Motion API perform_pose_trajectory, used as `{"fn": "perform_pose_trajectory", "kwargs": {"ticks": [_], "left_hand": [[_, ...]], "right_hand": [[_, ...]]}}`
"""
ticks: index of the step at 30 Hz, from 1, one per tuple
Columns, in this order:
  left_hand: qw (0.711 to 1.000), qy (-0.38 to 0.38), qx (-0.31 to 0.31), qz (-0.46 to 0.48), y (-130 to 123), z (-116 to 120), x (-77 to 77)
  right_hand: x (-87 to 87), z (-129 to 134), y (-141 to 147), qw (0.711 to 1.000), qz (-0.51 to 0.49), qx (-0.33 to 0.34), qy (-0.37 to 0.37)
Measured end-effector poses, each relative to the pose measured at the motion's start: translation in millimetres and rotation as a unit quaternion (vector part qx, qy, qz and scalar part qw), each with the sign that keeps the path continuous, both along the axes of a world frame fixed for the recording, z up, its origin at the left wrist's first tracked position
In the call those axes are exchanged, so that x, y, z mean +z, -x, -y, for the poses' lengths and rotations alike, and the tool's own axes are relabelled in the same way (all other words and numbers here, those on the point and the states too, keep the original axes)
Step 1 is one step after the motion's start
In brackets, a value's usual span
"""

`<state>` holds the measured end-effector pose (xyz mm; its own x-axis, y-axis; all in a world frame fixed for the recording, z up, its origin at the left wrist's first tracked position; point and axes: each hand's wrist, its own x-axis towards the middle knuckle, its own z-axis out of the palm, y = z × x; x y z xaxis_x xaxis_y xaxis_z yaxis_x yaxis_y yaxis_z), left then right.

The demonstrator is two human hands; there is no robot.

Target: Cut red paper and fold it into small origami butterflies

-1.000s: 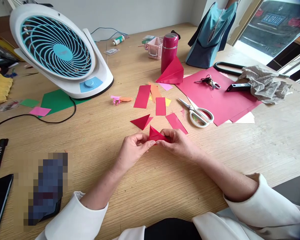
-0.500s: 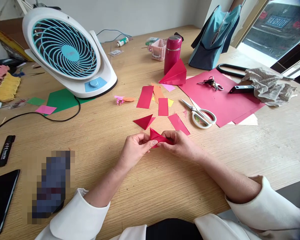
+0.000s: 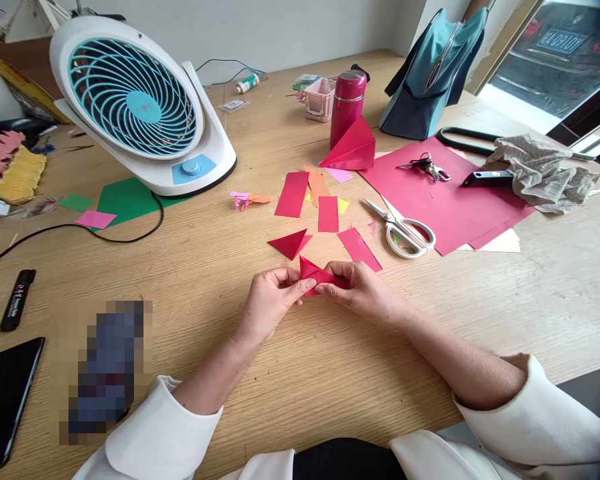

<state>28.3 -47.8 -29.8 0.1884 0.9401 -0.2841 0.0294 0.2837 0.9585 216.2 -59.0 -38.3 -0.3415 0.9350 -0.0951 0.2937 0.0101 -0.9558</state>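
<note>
Between my hands is a small folded piece of red paper [image 3: 309, 269], its pointed corner sticking up. My left hand [image 3: 276, 293] pinches its left side between thumb and fingers. On the other side, my right hand [image 3: 359, 285] grips the paper's right end, and my fingers cover part of it. Just beyond lies a folded red paper triangle [image 3: 289, 245]. Red paper rectangles [image 3: 329, 214] are spread past it, with one red strip [image 3: 359, 249] close to my right hand. White-handled scissors [image 3: 403, 230] rest partly open to the right.
A white and blue fan [image 3: 143, 110] stands at the back left, its black cord crossing the wooden table. A red thermos [image 3: 349, 107] is behind a larger folded red piece [image 3: 353, 150]. Red sheets [image 3: 425, 190] lie right, under keys. A phone [image 3: 10, 400] and marker [image 3: 18, 300] lie left.
The whole view has shifted slightly, so things appear a little further right. Both hands keep their hold on the folded red paper, with hardly any movement.
</note>
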Motion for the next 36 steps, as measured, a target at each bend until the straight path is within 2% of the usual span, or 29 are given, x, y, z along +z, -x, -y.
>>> {"fn": "perform_pose_trajectory", "kwargs": {"ticks": [5,8,17,23,28,30,34,36], "left_hand": [[0.999,0.017,-0.01,0.029,1.3,-1.3,3.5],[1.0,0.001,-0.015,0.026,3.8,-4.0,5.9],[1.0,-0.011,0.024,0.011,2.8,-5.5,4.2],[0.997,-0.019,0.066,0.037,7.8,-10.6,7.4],[0.983,-0.05,0.156,0.081,19.6,-20.4,13.7],[0.989,-0.055,0.117,0.074,19.2,-19.0,12.8],[0.996,-0.057,-0.064,-0.023,9.6,-7.6,3.7],[0.991,-0.073,-0.094,-0.068,5.9,-2.8,-0.6]], "right_hand": [[2.1,1.0,0.7,1.0,0.002,0.005,-0.005],[4.0,1.8,1.8,1.0,0.012,0.012,-0.005],[5.2,2.3,1.7,1.0,0.025,0.019,-0.002],[8.7,2.6,2.7,0.999,0.033,0.029,-0.016],[6.7,3.6,3.2,0.999,0.037,0.025,-0.017],[3.4,2.9,4.3,1.0,0.012,-0.002,0.002],[-2.5,0.8,7.9,0.995,-0.064,-0.075,0.036],[-4.3,0.3,9.3,0.991,-0.093,-0.097,0.028]]}}
